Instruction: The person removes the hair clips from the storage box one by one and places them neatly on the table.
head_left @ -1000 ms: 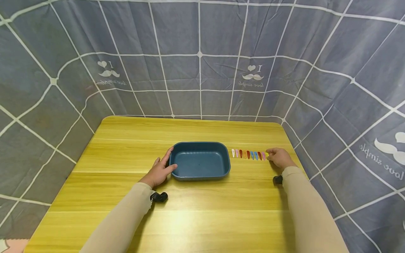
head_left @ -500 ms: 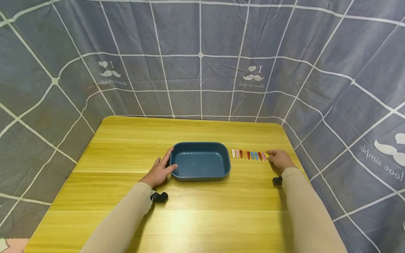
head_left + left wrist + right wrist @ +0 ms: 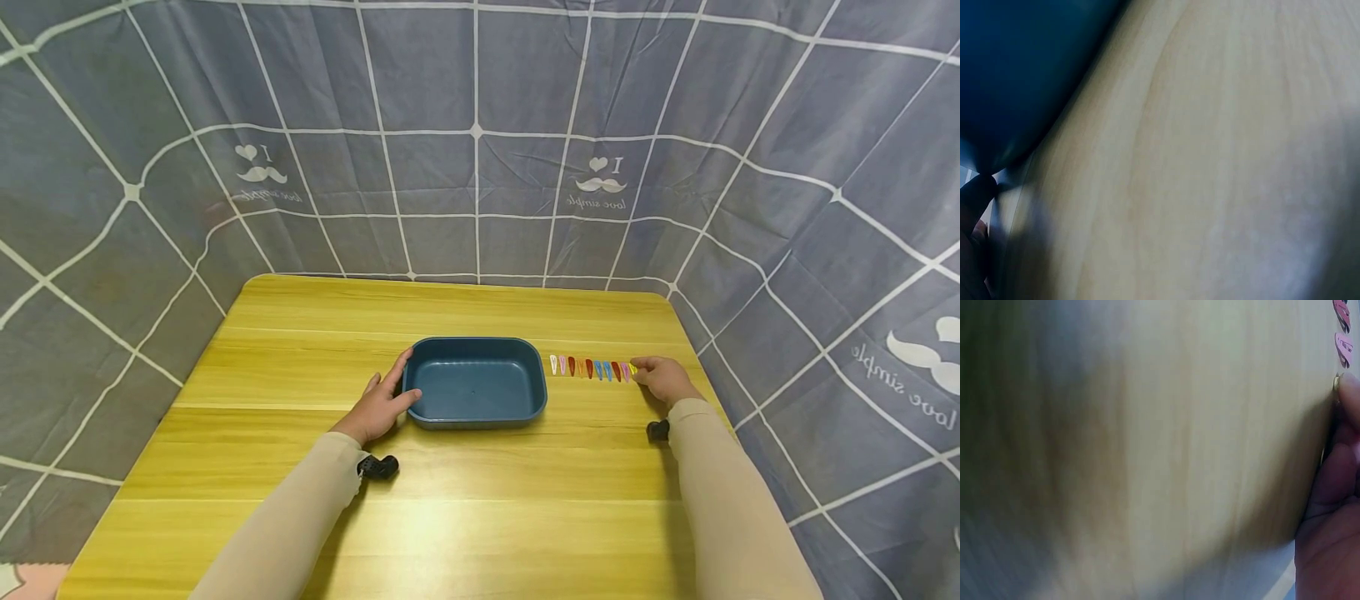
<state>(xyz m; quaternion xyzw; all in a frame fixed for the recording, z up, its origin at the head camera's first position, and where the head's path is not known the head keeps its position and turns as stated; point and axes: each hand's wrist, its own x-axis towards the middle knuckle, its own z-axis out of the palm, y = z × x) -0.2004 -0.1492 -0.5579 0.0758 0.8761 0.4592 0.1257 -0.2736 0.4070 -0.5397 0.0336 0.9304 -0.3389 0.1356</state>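
A dark blue rectangular plastic basin (image 3: 474, 392) stands in mid-table in the head view. My left hand (image 3: 378, 408) rests against its left side, fingers straight along the outside and thumb over the rim. To the basin's right lies a row of colourful snap hair clips (image 3: 589, 368), white, pink, red, orange and blue among them. At the row's right end my right hand (image 3: 666, 379) pinches a yellow hair clip (image 3: 633, 367), mostly covered by the fingertips. In the right wrist view a pink hair clip (image 3: 1344, 349) lies just beyond the thumb.
The wood-grain table (image 3: 480, 517) has rounded far corners. A grey curtain (image 3: 420, 167) with white grid lines hangs behind it and along both sides. Each wrist carries a small black camera, such as the left camera (image 3: 378, 467).
Almost nothing differs. The head view has shifted very slightly; both hands, the basin and the row of hair clips keep their places.
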